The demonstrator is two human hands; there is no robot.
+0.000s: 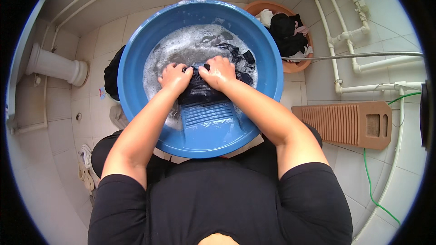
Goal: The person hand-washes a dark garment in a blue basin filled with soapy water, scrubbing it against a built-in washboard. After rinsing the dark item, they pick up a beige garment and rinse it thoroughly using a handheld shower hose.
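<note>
A big blue basin holds grey, foamy water. Ridges of a washboard are moulded into its near wall. Across the upper part of the ridges lies a wet black garment, partly in the suds. My left hand grips the garment's left side with curled fingers. Close beside it, my right hand grips the same cloth, thumb turned inward. More dark cloth floats in the water beyond my right hand. What kind of garment it is cannot be made out.
A brown tub of dark and light clothes stands at the far right. A brown washboard lies to my right. Dark cloth lies left of the basin, and sandals nearer. White pipes and a green hose run along the right.
</note>
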